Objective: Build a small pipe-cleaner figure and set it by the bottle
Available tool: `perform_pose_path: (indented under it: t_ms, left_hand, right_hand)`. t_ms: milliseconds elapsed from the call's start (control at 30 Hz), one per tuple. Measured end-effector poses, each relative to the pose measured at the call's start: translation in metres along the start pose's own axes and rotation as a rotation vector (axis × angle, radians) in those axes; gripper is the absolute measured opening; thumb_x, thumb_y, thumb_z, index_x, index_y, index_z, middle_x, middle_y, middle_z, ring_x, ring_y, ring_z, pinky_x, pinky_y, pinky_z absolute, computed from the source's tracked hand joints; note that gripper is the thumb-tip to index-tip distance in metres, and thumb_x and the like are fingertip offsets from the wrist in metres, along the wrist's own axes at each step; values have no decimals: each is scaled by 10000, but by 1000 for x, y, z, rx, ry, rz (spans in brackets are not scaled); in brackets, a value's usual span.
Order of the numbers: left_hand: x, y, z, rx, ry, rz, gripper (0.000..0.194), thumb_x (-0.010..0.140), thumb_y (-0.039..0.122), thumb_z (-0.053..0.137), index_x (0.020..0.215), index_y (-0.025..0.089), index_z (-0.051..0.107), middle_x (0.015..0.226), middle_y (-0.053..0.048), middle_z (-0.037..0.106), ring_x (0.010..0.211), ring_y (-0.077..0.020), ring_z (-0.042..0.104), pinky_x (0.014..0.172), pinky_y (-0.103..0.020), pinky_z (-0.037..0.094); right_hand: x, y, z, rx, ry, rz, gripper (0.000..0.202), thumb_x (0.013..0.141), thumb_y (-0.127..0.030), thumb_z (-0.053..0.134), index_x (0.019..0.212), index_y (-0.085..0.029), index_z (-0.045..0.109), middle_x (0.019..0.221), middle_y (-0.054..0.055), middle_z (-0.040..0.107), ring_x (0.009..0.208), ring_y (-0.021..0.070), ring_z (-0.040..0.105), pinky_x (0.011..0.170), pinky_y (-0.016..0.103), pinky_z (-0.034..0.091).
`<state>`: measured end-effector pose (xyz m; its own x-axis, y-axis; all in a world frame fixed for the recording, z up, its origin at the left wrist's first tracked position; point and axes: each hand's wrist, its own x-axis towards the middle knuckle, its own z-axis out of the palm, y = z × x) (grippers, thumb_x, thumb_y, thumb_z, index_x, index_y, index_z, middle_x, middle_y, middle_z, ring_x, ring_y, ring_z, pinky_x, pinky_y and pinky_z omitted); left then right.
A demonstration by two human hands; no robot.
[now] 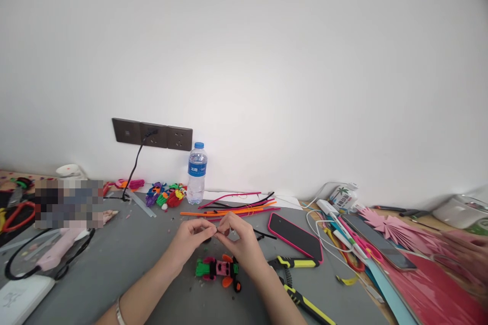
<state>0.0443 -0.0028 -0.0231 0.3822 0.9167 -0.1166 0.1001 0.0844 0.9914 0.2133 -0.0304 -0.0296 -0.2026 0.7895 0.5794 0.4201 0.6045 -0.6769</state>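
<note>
My left hand (195, 238) and my right hand (237, 233) meet over the grey work mat (163, 284), fingertips pinched together. A small dark piece shows between them, possibly black pipe cleaner, though mostly hidden by the fingers. Just below lies a figure made of fuzzy pipe cleaner (221, 268), in green, pink, black and orange. Beyond my hands is a bundle of orange, pink and black pipe cleaners (244, 209). To the right of my right forearm are pliers with yellow and black handles (305, 262), spread apart.
A water bottle (197, 175) stands by the wall beside small colourful figures (165, 195). A pink-edged phone (295, 237) lies right of my hands. At left are a pink glue gun (61, 249) and a white box (25, 297). Another person's hand (467, 254) rests at far right near red paper.
</note>
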Motion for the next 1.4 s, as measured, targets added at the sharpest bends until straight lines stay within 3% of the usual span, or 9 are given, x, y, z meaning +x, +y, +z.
perform_pose_path:
  t_ms: [267, 767, 1067, 1400]
  left_hand:
    - [4, 3, -16, 128, -121, 36, 436, 734, 582, 623, 761, 157, 720, 605, 25, 454, 554, -106, 288, 508, -238, 219]
    - [6, 1, -16, 239, -115, 87, 371, 763, 523, 601, 758, 159, 677, 599, 27, 457, 575, -131, 361, 534, -235, 262]
    - [4, 2, -17, 250, -113, 123, 335, 758, 484, 609, 739, 159, 686, 657, -8, 563, 624, -152, 447, 583, -247, 339]
    - [7, -4, -17, 228, -128, 148, 284, 786, 432, 592, 720, 160, 642, 667, 9, 542, 626, -141, 440, 594, -240, 332]
  right_hand:
    - [-1, 1, 0, -164, -9, -3, 93, 848, -157, 590, 793, -214, 541, 711, -4, 538, 628, 144, 484, 604, 256, 417]
    - [0, 0, -5, -103, -56, -19, 81, 892, -236, 582, 844, -211, 642, 770, 43, 662, 706, 182, 601, 643, 286, 482]
    - [-1, 3, -5, -73, -72, 4, 50, 875, -219, 613, 831, -213, 637, 765, 35, 651, 701, 180, 588, 642, 290, 467]
    - [2, -2, -2, -66, -54, -30, 76, 898, -260, 582, 867, -207, 627, 782, 36, 607, 664, 160, 552, 636, 284, 469]
